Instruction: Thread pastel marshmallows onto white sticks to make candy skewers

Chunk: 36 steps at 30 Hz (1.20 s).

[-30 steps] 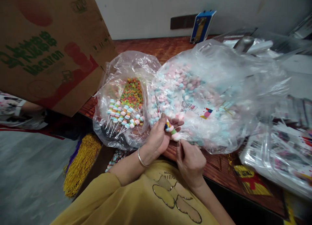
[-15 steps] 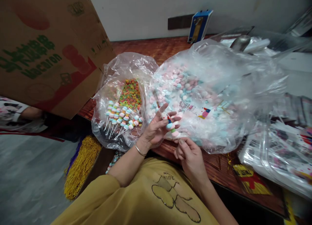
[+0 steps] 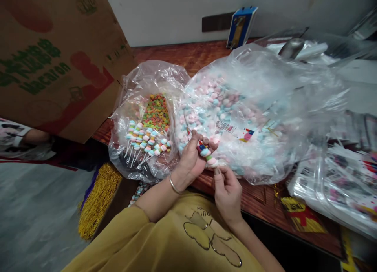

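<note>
Our left hand [image 3: 191, 159], fingers curled, pinches the candy skewer [image 3: 206, 153] over the desk's near edge; its long axis runs upper-left to lower-right. Our right hand [image 3: 227, 193] pinches the skewer's lower end between thumb and fingers, beside the marshmallow bag [image 3: 265, 107].

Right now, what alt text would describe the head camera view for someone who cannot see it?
Two bare hands hold a candy skewer: the left hand grips it, the right hand pinches its lower end. Behind lie a large bag of pastel candies and a smaller bag of finished skewers on a wooden table.
</note>
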### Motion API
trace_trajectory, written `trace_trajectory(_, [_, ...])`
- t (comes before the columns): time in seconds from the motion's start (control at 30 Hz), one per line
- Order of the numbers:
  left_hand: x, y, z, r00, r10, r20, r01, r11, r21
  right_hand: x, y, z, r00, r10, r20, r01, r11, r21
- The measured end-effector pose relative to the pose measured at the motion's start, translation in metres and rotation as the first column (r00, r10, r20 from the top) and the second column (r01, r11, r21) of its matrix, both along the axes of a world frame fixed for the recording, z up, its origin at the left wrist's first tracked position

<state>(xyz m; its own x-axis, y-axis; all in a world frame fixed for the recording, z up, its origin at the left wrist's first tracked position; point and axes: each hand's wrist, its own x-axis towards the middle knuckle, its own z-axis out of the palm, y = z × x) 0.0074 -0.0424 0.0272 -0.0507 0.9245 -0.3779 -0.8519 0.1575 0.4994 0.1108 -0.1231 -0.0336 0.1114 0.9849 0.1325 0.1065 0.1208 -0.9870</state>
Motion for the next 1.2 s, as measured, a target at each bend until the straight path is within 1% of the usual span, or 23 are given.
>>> trace_trajectory(0.07, [0.005, -0.003, 0.002, 1.000, 0.024, 0.010, -0.024, 0.999, -0.048, 0.002, 0.001, -0.004, 0.944, -0.135, 0.302, 0.061, 0.968, 0.244])
trace_trajectory(0.13, [0.007, -0.005, 0.002, 0.999, 0.014, 0.030, -0.012, 0.997, -0.077, 0.004, 0.002, -0.006, 0.855, -0.243, 0.458, 0.052, 0.918, 0.392])
trace_trajectory(0.17, [0.007, -0.005, 0.002, 0.999, 0.003, 0.039, 0.000, 0.997, -0.083, 0.006, 0.003, -0.006, 0.834, -0.262, 0.486, 0.048, 0.911, 0.409])
trace_trajectory(0.2, [0.007, -0.006, 0.001, 0.999, -0.010, 0.044, 0.014, 0.997, -0.081, 0.007, 0.003, -0.005, 0.836, -0.252, 0.487, 0.052, 0.921, 0.386])
trace_trajectory(0.23, [0.006, -0.007, 0.000, 0.999, -0.026, 0.044, 0.029, 0.997, -0.066, 0.009, 0.003, -0.003, 0.865, -0.206, 0.457, 0.055, 0.945, 0.321])
trace_trajectory(0.3, [0.005, -0.008, -0.003, 0.997, -0.065, 0.030, 0.065, 0.998, -0.002, 0.012, 0.003, 0.002, 0.964, -0.017, 0.266, -0.003, 0.997, 0.074])
trace_trajectory(0.33, [0.004, -0.009, -0.004, 0.996, -0.085, 0.017, 0.084, 0.996, 0.039, 0.013, 0.002, 0.005, 0.991, 0.090, 0.097, -0.083, 0.994, -0.070])
trace_trajectory(0.37, [0.003, -0.009, -0.005, 0.994, -0.106, -0.001, 0.106, 0.991, 0.079, 0.013, 0.002, 0.007, 0.981, 0.168, -0.095, -0.184, 0.965, -0.188])
trace_trajectory(0.43, [0.002, -0.011, -0.007, 0.987, -0.154, -0.047, 0.159, 0.977, 0.140, 0.013, 0.003, 0.010, 0.880, 0.219, -0.422, -0.361, 0.885, -0.294])
trace_trajectory(0.5, [0.002, -0.013, -0.008, 0.974, -0.208, -0.090, 0.220, 0.961, 0.166, 0.013, 0.003, 0.011, 0.787, 0.215, -0.578, -0.450, 0.841, -0.299])
trace_trajectory(0.53, [0.002, -0.013, -0.009, 0.966, -0.236, -0.104, 0.251, 0.953, 0.167, 0.012, 0.004, 0.011, 0.772, 0.216, -0.598, -0.462, 0.836, -0.296])
trace_trajectory(0.57, [0.002, -0.014, -0.009, 0.960, -0.256, -0.112, 0.272, 0.948, 0.164, 0.011, 0.004, 0.010, 0.784, 0.221, -0.580, -0.453, 0.843, -0.291])
trace_trajectory(0.6, [0.003, -0.015, -0.010, 0.956, -0.267, -0.120, 0.284, 0.945, 0.161, 0.011, 0.004, 0.009, 0.825, 0.229, -0.517, -0.416, 0.865, -0.280])
trace_trajectory(0.63, [0.004, -0.015, -0.011, 0.955, -0.265, -0.131, 0.284, 0.946, 0.159, 0.011, 0.004, 0.008, 0.890, 0.224, -0.398, -0.341, 0.906, -0.252])
trace_trajectory(0.67, [0.006, -0.016, -0.012, 0.956, -0.253, -0.149, 0.275, 0.949, 0.154, 0.010, 0.004, 0.007, 0.955, 0.190, -0.226, -0.235, 0.953, -0.189])
trace_trajectory(0.7, [0.007, -0.017, -0.013, 0.956, -0.237, -0.172, 0.262, 0.954, 0.143, 0.010, 0.004, 0.005, 0.992, 0.124, -0.021, -0.126, 0.989, -0.082])
trace_trajectory(0.73, [0.008, -0.017, -0.014, 0.955, -0.223, -0.197, 0.250, 0.960, 0.128, 0.010, 0.005, 0.004, 0.983, 0.030, 0.182, -0.041, 0.998, 0.054])
trace_trajectory(0.77, [0.009, -0.018, -0.015, 0.953, -0.213, -0.216, 0.240, 0.965, 0.107, 0.010, 0.005, 0.003, 0.934, -0.073, 0.351, 0.005, 0.982, 0.191])
trace_trajectory(0.83, [0.010, -0.019, -0.016, 0.947, -0.222, -0.232, 0.243, 0.968, 0.067, 0.010, 0.006, 0.001, 0.804, -0.226, 0.550, 0.001, 0.925, 0.379])
trace_trajectory(0.9, [0.009, -0.020, -0.017, 0.940, -0.257, -0.223, 0.275, 0.960, 0.051, 0.010, 0.007, 0.000, 0.728, -0.279, 0.626, -0.030, 0.900, 0.436])
trace_trajectory(0.97, [0.007, -0.019, -0.017, 0.933, -0.299, -0.202, 0.314, 0.948, 0.048, 0.010, 0.007, 0.000, 0.713, -0.289, 0.638, -0.032, 0.897, 0.441])
trace_trajectory(1.07, [0.000, -0.015, -0.015, 0.945, -0.296, -0.136, 0.308, 0.948, 0.079, 0.011, 0.008, 0.001, 0.749, -0.271, 0.604, -0.026, 0.900, 0.436])
trace_trajectory(1.2, [-0.008, -0.007, -0.010, 0.980, -0.200, -0.022, 0.201, 0.972, 0.120, 0.012, 0.007, 0.004, 0.811, -0.197, 0.551, -0.041, 0.920, 0.389])
